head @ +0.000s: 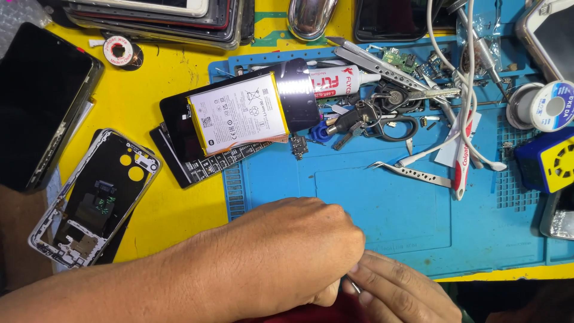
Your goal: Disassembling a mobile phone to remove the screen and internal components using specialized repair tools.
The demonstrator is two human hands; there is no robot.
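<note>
My left hand point(287, 251) reaches in from the lower left, curled over the front edge of the blue work mat point(382, 203). Its fingers are folded under, and what they hold is hidden. My right hand point(397, 293) lies just right of it at the bottom edge, fingers pinched on a thin metal tool tip point(354, 286) that shows between the two hands. Something dark red point(335, 311) sits beneath both hands, mostly covered.
A white phone battery point(239, 113) lies on a dark phone back. An open phone frame point(95, 197) and a dark phone point(39, 101) rest on the yellow table. Tweezers point(412, 173), a glue tube point(344, 79), white cable point(466, 90), solder spool point(553, 104) and tape roll point(118, 51) lie around.
</note>
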